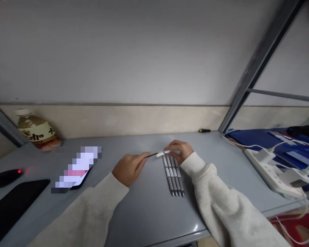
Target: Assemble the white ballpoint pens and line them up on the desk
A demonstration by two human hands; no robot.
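Observation:
My left hand [130,168] pinches the end of a thin dark pen refill [151,155], which points up to the right. The refill's far end, with a small yellow spot, meets a white pen barrel [160,154]. My right hand [179,150] is closed on that barrel; its fingers cover part of it, and I cannot tell whether the refill is inside it or alongside. Just below my right hand, several white and grey pens [173,176] lie side by side on the grey desk [139,212], dark silvery ends toward me.
Left are a lit phone [78,168], a black mouse [6,177], a dark flat pad [18,206] and a drink bottle [38,132]. A small yellow-black tool handle [204,130] lies at the wall. Right, a power strip [270,171] with plugs and cables stands beside a metal post [247,77].

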